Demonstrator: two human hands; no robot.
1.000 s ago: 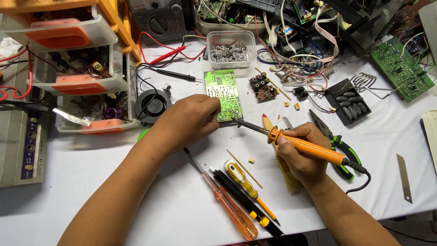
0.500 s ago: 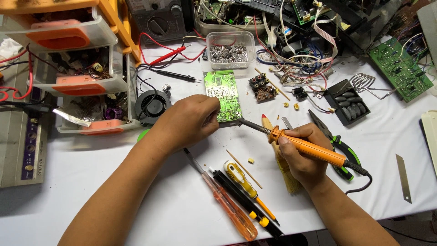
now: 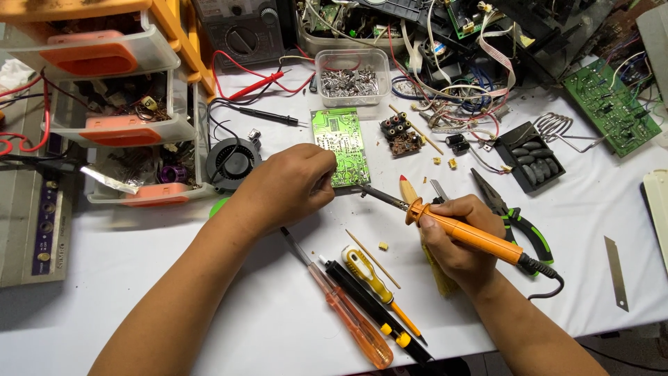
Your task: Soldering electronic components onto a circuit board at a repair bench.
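Note:
A green circuit board [image 3: 339, 143] lies on the white table, with my left hand [image 3: 289, 186] resting over its near left corner, fingers curled on the edge. My right hand [image 3: 456, 240] grips an orange soldering iron [image 3: 467, 232]; its dark tip points left and reaches the board's near edge beside my left fingers. What my left fingertips pinch is hidden.
Several screwdrivers [image 3: 362, 306] lie near the front. Green-handled pliers [image 3: 516, 217], a black battery holder [image 3: 533, 158], a small fan [image 3: 232, 161], a clear box of metal parts [image 3: 351, 76], orange-fronted drawers [image 3: 118, 104], another green board [image 3: 611, 106], meter probes [image 3: 261, 115] and tangled wires crowd the back.

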